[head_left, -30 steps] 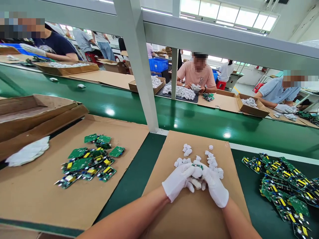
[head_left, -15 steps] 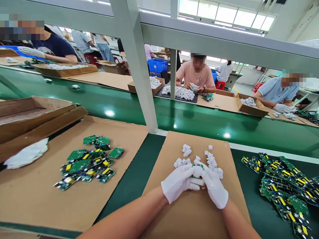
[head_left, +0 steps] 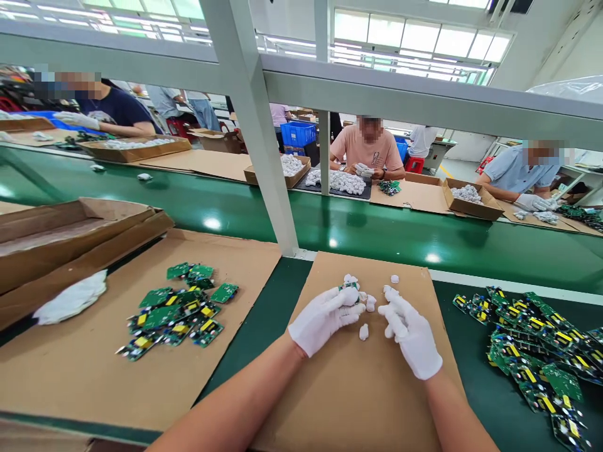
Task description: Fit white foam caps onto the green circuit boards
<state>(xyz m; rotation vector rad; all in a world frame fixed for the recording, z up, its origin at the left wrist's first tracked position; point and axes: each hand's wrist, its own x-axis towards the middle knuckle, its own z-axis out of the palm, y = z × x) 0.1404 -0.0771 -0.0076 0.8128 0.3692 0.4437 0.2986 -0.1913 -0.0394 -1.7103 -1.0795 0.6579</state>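
Observation:
My left hand (head_left: pixel 325 319), in a white glove, is closed on a small green circuit board (head_left: pixel 347 287), much of it hidden behind the fingers. Opposite it, my white-gloved right hand (head_left: pixel 409 333) reaches over a row of small white pieces with its fingers apart. It covers most of that row, and glove and pieces blend in colour at the fingertips. Between the hands, a loose white piece (head_left: pixel 363 332) lies on the cardboard sheet (head_left: pixel 348 402). Another round white piece (head_left: pixel 394 279) sits farther back.
Circuit boards are heaped on the left cardboard (head_left: pixel 174 314), and more boards (head_left: pixel 532 345) lie at the right. A brown cardboard tray (head_left: pixel 80 245) and a white glove (head_left: pixel 73 298) are at far left. A metal post (head_left: pixel 257 138) rises ahead. Co-workers sit beyond the green conveyor (head_left: pixel 358 232).
My hands have moved apart from their meeting point over the cardboard. The left carries the circuit board leftward; the right has gone to the white pieces. The view has tilted up slightly.

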